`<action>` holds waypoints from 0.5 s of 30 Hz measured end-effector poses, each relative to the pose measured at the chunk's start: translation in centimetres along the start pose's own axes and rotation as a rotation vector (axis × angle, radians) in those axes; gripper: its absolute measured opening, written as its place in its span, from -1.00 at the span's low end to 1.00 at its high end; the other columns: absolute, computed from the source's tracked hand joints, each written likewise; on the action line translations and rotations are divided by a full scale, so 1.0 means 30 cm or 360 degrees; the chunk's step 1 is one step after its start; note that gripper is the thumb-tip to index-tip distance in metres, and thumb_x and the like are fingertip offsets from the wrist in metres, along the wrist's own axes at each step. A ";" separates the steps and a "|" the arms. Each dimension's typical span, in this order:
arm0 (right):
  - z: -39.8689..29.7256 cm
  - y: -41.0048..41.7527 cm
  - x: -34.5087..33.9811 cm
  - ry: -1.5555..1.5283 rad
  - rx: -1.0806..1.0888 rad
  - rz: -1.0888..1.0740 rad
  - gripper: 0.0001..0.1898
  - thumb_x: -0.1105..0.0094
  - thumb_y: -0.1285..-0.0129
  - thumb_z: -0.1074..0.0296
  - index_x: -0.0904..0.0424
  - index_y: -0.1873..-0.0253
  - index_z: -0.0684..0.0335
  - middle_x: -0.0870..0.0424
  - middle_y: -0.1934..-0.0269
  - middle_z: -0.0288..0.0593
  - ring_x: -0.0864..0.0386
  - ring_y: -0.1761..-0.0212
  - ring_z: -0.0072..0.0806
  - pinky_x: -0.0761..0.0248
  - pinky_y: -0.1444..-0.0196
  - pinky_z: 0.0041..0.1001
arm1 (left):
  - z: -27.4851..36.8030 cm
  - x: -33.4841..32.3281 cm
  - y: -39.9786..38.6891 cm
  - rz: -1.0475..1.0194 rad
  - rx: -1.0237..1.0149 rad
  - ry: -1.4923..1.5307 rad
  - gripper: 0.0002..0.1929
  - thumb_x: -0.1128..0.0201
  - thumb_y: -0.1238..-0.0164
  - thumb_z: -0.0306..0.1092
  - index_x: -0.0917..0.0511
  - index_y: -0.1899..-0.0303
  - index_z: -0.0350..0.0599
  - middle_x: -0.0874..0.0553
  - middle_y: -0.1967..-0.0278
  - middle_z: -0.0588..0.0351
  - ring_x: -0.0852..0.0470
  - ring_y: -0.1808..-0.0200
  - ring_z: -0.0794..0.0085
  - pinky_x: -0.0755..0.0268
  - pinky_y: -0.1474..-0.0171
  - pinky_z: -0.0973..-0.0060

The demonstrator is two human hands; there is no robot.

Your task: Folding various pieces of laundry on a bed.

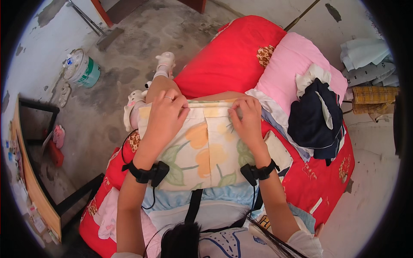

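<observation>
A cream garment with yellow flowers and green leaves (209, 151) lies spread across my lap, its waistband edge turned away from me. A seam or fold runs down its middle; whether it is a skirt or shorts I cannot tell. My left hand (167, 113), with a ring on one finger, pinches the waistband left of the middle. On the right part of the same edge, the bent fingers and thumb of my right hand (246, 117) grip the cloth. Black straps with small devices sit around both wrists. Beneath the garment shows light blue cloth (222, 196).
I sit on a bed with a red cover (232, 58). To the right lie a pink quilt (290, 61), a dark navy garment (314, 116) and a folded cream cloth (277, 150). A wooden-topped table (37, 187) stands left, a bucket (87, 71) and broom (108, 38) beyond.
</observation>
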State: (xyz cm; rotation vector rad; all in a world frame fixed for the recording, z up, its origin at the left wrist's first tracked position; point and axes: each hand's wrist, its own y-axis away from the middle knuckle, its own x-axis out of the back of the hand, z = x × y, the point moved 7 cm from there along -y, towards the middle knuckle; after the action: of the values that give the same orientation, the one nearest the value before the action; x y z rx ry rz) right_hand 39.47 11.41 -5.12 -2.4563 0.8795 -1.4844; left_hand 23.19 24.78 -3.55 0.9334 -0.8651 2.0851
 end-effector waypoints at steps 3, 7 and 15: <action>0.007 -0.004 -0.015 0.0084 -0.0008 -0.0021 -0.85 -0.23 -0.06 0.46 -0.44 0.30 0.27 -0.46 0.23 -0.10 -0.36 0.07 -0.12 -0.19 -0.02 -0.22 | 0.003 -0.013 -0.011 0.0022 -0.0015 -0.0138 -0.88 -0.24 -0.09 -0.49 -0.46 0.37 -0.20 -0.49 0.34 0.03 -0.43 0.20 0.11 -0.29 0.10 0.27; 0.020 -0.010 -0.030 0.0278 -0.0054 -0.0051 -0.85 -0.20 -0.12 0.40 -0.43 0.30 0.28 -0.46 0.25 -0.09 -0.36 0.08 -0.12 -0.20 -0.02 -0.21 | 0.001 -0.039 -0.026 0.0001 0.0036 -0.0149 -0.90 -0.20 -0.13 -0.50 -0.44 0.36 -0.23 -0.49 0.34 0.01 -0.43 0.21 0.10 -0.28 0.09 0.27; 0.028 -0.007 -0.029 0.0192 -0.0086 0.0013 -0.86 -0.21 -0.12 0.40 -0.44 0.28 0.27 -0.49 0.27 -0.11 -0.38 0.10 -0.13 -0.22 -0.01 -0.23 | 0.005 -0.045 -0.031 0.0080 0.0052 -0.0192 -0.90 -0.18 -0.13 -0.52 -0.41 0.37 -0.24 -0.51 0.38 -0.02 -0.43 0.21 0.07 -0.26 0.07 0.25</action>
State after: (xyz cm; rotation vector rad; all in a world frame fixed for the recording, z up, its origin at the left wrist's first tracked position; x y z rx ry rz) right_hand 39.98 11.92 -6.13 -2.4187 0.9622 -1.6419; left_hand 24.65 24.76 -4.29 1.0744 -0.9274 2.1084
